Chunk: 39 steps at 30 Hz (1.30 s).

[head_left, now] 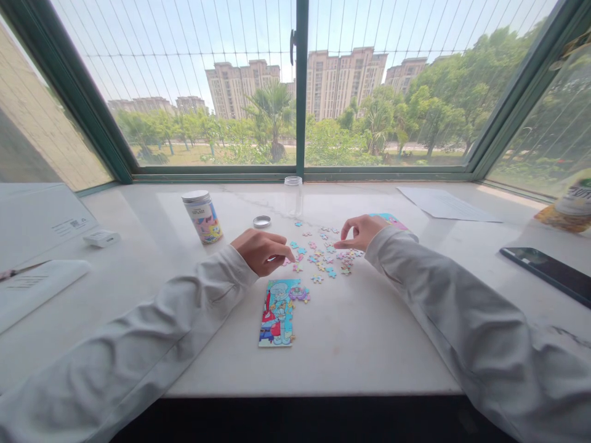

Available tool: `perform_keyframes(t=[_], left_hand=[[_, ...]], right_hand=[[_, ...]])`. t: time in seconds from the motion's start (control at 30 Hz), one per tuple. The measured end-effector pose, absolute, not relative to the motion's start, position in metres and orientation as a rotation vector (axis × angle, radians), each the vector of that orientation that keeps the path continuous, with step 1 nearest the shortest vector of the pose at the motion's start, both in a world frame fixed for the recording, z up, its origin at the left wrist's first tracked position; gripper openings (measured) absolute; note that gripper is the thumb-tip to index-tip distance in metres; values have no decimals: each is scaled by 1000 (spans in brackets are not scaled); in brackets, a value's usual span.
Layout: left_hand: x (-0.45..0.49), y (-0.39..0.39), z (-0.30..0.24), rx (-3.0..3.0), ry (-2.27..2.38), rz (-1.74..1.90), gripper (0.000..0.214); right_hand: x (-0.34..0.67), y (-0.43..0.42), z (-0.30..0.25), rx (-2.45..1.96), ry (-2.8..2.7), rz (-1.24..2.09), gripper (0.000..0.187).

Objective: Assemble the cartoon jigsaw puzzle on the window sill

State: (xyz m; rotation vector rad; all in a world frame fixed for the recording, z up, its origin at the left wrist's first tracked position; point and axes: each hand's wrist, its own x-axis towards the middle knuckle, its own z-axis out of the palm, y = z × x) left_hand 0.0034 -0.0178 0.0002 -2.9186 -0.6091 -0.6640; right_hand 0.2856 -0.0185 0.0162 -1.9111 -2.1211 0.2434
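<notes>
My left hand [264, 251] reaches in from the left over the loose jigsaw pieces [319, 266], thumb and index finger apart. The index fingertip is at the left edge of the pieces; I cannot tell whether it touches one. My right hand [362, 231] hovers at the right side of the pile, with a gap between its thumb and curved fingers and nothing visible in them. Nearer to me lies a partly joined puzzle [279, 314] with a blue cartoon figure. A purple piece group [300, 295] juts from its upper right side.
Behind the left hand stand a printed jar [203, 218] and a silver lid [261, 221]. A clear jar [293, 195] is near the window. A colourful card [390, 220] lies partly behind my right hand. Paper [447, 204], a phone [549, 271] and a white box [41, 215] flank the sides.
</notes>
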Motion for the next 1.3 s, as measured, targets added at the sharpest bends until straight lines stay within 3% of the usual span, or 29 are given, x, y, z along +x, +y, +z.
perform_keyframes(t=[0.2,0.57,0.83,1.3], left_hand=[[4,-17,0,-2909,-604,-677,28],[4,-18,1,-2904,-602,-653,28],[4,-18,1,-2905,-584,-680,28],[4,-18,-1,-2912,-618,-660,27]], right_hand=[[276,-26,13,-1550,-2359,458,36],[261,-23,-3,-1274,-2524,747,44],[260,-21,-8,-1193,-2557,817,50],[258,-30,-7,-1052,-2520,860,38]])
